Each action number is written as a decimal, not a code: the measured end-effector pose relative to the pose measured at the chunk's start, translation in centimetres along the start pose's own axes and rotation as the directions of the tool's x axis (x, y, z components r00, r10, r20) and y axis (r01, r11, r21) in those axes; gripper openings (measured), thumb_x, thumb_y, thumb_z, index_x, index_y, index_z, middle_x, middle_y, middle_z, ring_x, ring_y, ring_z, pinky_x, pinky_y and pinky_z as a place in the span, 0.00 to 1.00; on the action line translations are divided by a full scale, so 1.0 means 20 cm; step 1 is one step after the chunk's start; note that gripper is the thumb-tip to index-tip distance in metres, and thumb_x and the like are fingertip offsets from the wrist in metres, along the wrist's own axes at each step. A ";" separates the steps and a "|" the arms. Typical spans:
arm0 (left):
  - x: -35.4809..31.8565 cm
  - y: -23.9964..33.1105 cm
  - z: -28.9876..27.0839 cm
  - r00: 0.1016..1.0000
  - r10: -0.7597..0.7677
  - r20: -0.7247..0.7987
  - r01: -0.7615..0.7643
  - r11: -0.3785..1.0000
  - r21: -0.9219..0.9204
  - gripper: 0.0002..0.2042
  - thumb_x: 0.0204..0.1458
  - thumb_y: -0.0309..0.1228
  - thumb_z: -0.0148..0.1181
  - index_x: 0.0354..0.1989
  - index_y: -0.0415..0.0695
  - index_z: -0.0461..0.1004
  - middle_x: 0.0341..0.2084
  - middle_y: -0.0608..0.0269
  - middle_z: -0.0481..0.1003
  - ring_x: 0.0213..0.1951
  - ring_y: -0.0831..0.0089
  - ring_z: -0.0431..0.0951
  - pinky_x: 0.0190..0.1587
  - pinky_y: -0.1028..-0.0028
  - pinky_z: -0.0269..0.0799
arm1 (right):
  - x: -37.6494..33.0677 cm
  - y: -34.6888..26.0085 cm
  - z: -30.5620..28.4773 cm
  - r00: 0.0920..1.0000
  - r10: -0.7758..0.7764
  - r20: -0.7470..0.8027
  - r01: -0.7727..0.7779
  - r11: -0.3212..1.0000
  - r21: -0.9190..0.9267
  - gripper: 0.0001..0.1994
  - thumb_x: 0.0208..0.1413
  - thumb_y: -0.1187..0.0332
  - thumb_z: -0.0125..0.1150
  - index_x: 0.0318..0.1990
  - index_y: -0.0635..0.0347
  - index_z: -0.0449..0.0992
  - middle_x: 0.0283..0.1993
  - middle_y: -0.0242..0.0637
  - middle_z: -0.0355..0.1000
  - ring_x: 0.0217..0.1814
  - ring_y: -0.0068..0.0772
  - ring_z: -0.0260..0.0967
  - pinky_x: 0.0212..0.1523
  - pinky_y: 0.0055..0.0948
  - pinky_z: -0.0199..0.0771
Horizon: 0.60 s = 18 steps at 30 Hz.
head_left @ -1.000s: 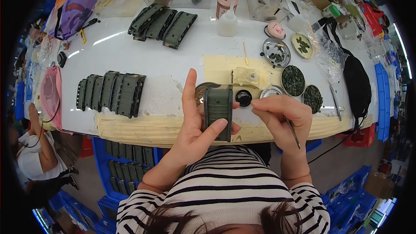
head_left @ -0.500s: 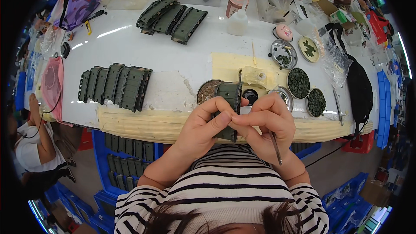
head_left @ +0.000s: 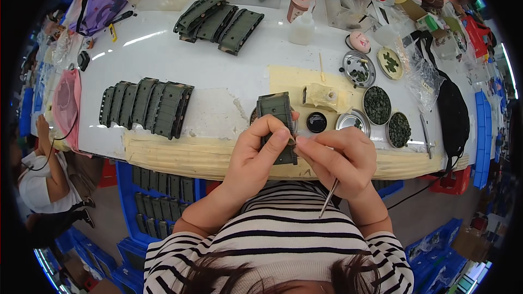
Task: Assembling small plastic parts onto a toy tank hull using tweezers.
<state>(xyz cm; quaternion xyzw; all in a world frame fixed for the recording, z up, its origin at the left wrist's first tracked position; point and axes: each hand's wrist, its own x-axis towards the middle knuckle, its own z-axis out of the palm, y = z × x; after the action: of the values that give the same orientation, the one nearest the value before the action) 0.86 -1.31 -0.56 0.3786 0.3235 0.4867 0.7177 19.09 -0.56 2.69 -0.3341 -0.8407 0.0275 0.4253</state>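
My left hand (head_left: pixel 248 159) is closed round a dark green, slightly curved panel (head_left: pixel 277 108) with ridged edges, holding it upright above the front of the table. My right hand (head_left: pixel 346 158) is in a pinch at the panel's right edge, close to my left fingertips. Whatever may be between those pinching fingers is too small to make out. A thin metal tool (head_left: pixel 328 198) is tucked in the same right hand, its free end pointing down toward my striped top. Just beyond the hands stands a small black round pot (head_left: pixel 316 122), and a dish is partly hidden behind the panel.
Similar green panels stand in a row (head_left: pixel 147 108) at left and a group (head_left: pixel 219 24) farther back. Round tins of dark green bits (head_left: pixel 376 105) and a metal dish (head_left: pixel 359 68) are at right. A white squeeze bottle (head_left: pixel 302 28) stands behind. Tan padding (head_left: pixel 180 155) lines the table's front edge.
The panel has turned to show more of its broad face and shifted slightly left. In my right hand the metal tool's free end has swung left.
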 end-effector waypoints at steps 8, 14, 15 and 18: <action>0.01 0.03 0.02 0.997 0.043 0.062 -0.056 0.975 0.214 0.08 0.64 0.31 0.48 0.38 0.40 0.71 0.35 0.63 0.73 0.53 0.72 0.68 0.56 0.72 0.61 | 0.00 0.01 0.01 1.000 0.013 0.021 -0.013 1.000 0.014 0.14 0.37 0.74 0.67 0.36 0.60 0.79 0.32 0.34 0.73 0.25 0.28 0.69 0.24 0.24 0.66; -0.03 0.03 0.06 0.994 0.084 0.063 -0.096 0.970 0.224 0.23 0.62 0.23 0.44 0.65 0.45 0.48 0.46 0.53 0.70 0.45 0.73 0.73 0.48 0.72 0.72 | 0.04 0.03 -0.04 0.934 0.356 -0.036 -0.349 0.929 0.119 0.11 0.38 0.81 0.68 0.32 0.62 0.76 0.30 0.37 0.69 0.27 0.35 0.70 0.25 0.28 0.70; -0.03 0.03 0.07 0.991 0.122 0.054 -0.132 0.955 0.264 0.29 0.62 0.22 0.43 0.69 0.46 0.40 0.50 0.51 0.69 0.42 0.73 0.75 0.47 0.71 0.75 | 0.04 0.04 -0.04 0.938 0.345 -0.041 -0.340 0.935 0.099 0.11 0.38 0.81 0.68 0.32 0.62 0.76 0.30 0.37 0.70 0.27 0.35 0.70 0.25 0.28 0.70; -0.02 0.02 0.07 0.985 0.141 0.103 -0.163 0.951 0.264 0.38 0.59 0.18 0.43 0.71 0.50 0.27 0.51 0.49 0.68 0.45 0.70 0.75 0.49 0.70 0.75 | 0.03 0.08 -0.04 0.954 0.292 -0.062 -0.289 0.956 0.058 0.11 0.38 0.80 0.68 0.32 0.62 0.76 0.30 0.37 0.69 0.26 0.34 0.70 0.24 0.27 0.69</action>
<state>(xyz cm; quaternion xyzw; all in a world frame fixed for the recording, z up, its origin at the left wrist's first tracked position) 1.73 -1.93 0.58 0.5170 0.3267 0.4755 0.6324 20.26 0.85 3.09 -0.4444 -0.7661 0.0984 0.4537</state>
